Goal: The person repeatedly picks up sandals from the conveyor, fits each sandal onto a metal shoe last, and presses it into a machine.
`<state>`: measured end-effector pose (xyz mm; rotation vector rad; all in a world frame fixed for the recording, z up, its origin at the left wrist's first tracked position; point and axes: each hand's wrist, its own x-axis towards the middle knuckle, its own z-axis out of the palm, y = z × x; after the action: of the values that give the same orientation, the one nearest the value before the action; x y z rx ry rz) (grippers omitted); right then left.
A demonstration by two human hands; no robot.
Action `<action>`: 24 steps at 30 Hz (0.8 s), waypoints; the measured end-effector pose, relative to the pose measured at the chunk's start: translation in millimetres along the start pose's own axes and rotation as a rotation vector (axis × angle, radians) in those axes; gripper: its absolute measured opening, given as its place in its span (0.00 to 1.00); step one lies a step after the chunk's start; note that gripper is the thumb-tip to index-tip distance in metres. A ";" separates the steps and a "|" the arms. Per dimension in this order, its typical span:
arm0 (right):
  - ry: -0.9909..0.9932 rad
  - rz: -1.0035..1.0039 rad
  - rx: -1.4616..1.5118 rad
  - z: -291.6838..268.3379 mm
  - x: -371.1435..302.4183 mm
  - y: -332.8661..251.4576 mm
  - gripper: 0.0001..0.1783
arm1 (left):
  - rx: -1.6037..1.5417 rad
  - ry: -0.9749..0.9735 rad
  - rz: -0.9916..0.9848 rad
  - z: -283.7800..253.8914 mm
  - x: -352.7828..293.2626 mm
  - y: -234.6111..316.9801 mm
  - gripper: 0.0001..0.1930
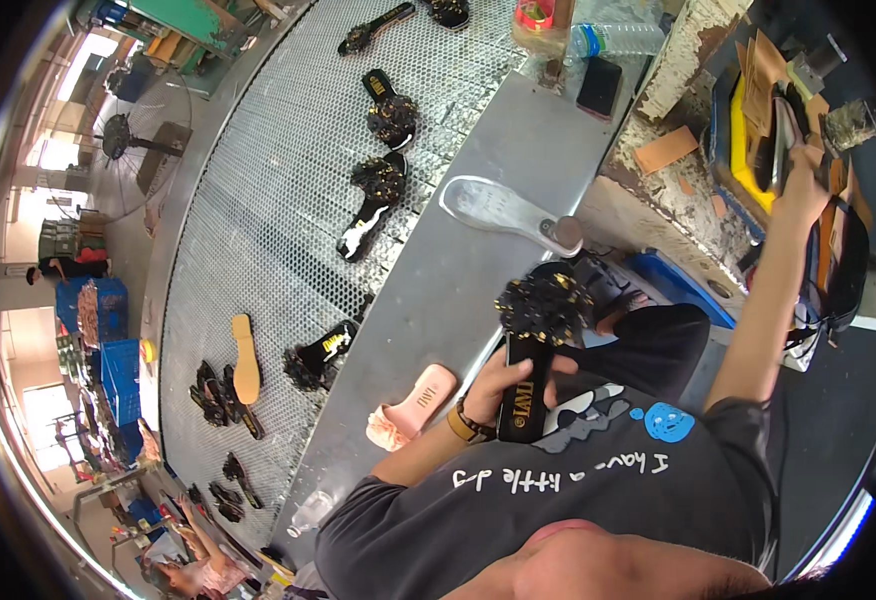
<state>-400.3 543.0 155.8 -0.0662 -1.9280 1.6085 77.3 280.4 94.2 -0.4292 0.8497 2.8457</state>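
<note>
Light glares in from the windows (pixel 86 72) on the left, washed nearly white (I'd squint at them), and a soft sheen lies on the tabletop (pixel 483 145). The floor (pixel 826 400) at right is dimmer. Edges bow toward a black, blue-fringed rim; far things look soft.

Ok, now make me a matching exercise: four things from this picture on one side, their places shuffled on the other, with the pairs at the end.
Things
1. Left hand
2. Phone
3. Pink slipper
4. Tan sole

Places
A. Just by the clear bottle with the blue band
B. On the mesh surface
C. Around a black slipper
D. On the grey metal bench, near the wristband

Pairs: 1-C, 2-A, 3-D, 4-B
</note>
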 end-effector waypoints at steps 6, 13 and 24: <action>-0.701 -0.157 0.156 6.7 -303.1 -125.0 0.04 | -0.175 0.211 0.102 7.6 10.5 13.1 0.26; -1.860 0.274 0.332 -12.4 -351.1 -149.5 0.19 | -0.270 0.326 0.639 -110.4 -43.1 71.6 0.33; -1.267 -0.138 -0.019 -33.4 -349.7 -104.9 0.41 | -0.015 0.329 0.393 1.9 65.4 26.8 0.26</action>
<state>-66.3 400.5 105.4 1.3321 -2.6925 1.6564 9.0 262.6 89.3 -0.8354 1.0738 3.1913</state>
